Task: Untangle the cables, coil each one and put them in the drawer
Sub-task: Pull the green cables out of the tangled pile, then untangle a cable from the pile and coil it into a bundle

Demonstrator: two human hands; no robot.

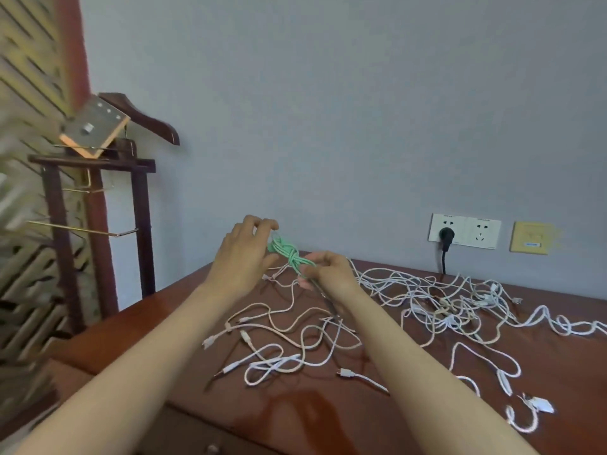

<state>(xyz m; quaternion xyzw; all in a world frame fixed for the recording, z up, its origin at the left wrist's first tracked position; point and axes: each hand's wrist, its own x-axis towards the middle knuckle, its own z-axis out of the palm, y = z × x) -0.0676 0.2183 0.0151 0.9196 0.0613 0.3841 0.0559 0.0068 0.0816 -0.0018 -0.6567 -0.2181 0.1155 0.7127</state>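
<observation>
The green cable (289,252) is pinched at its top by the left hand (243,254) and gripped lower by the right hand (328,272). Light and limp, it is judged best held at its wraps.

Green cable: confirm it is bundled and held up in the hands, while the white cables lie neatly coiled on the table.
One thing is wrong. The green cable is bundled and held between the left hand and right hand, but the white cables are not coiled: the head view shows them loose and tangled on the table.
</observation>
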